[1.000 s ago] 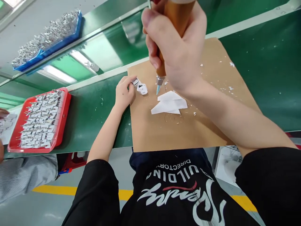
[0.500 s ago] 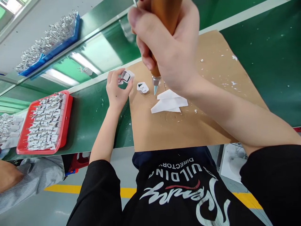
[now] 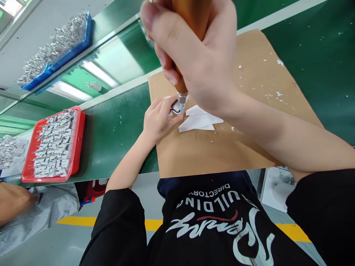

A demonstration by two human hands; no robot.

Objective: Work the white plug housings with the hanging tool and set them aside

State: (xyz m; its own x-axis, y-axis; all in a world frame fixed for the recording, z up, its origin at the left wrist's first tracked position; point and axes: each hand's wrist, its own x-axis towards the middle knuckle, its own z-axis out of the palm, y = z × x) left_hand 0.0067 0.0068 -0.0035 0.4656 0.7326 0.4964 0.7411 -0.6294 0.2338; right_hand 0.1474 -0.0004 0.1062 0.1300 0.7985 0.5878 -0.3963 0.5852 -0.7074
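Note:
My right hand (image 3: 199, 55) is wrapped round an orange tube-shaped tool (image 3: 191, 14) held upright, its metal collar and pale blue tip (image 3: 182, 105) pointing down. My left hand (image 3: 159, 120) rests on the brown board (image 3: 249, 122) and pinches a small white plastic part (image 3: 174, 108) right under the tip; the tip touches or nearly touches the part. A folded white paper (image 3: 201, 122) lies just right of the part. My fingers hide most of the part.
A red tray (image 3: 79, 136) full of small white parts sits on the green belt (image 3: 111, 140) at left. A blue tray (image 3: 66, 55) of metal pieces lies far back left. One loose part (image 3: 94, 86) lies on the belt. Another person's sleeve (image 3: 41, 210) is at lower left.
My left hand lifted one part away to the left, then came back right and took hold of the part lying on the board. The tool tip came down onto it.

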